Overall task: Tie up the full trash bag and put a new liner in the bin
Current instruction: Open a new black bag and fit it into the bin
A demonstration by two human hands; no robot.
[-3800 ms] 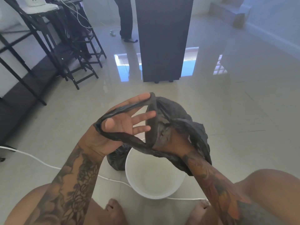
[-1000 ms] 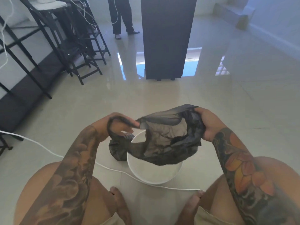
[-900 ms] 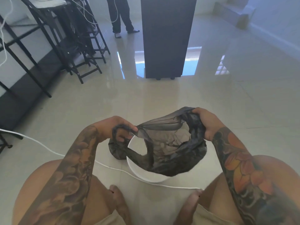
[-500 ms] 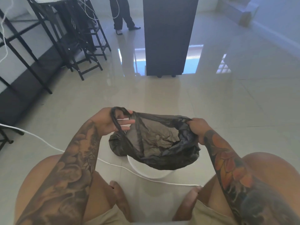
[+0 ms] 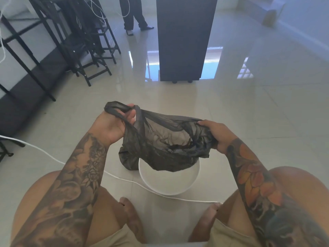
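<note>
A thin black plastic liner [image 5: 165,147] hangs stretched between both my hands, its mouth open upward, its bottom dipping over the far rim of the white round bin [image 5: 169,182] on the floor. My left hand [image 5: 114,125] grips one handle loop of the liner at the left. My right hand [image 5: 216,133] pinches the liner's bunched edge at the right. A dark tied trash bag [image 5: 125,158] sits on the floor just left of the bin, mostly hidden behind the liner.
A white cable [image 5: 58,162] runs across the tiled floor and past the bin's near side. My bare feet [image 5: 131,218] flank the bin. A tall black cabinet [image 5: 185,38] stands ahead, black stools [image 5: 85,45] at the left, a person's legs [image 5: 135,13] beyond.
Both hands spread the liner's mouth wider and lowered it from chest height toward the bin. The left hand closed on the handle loop. The view shifted slightly.
</note>
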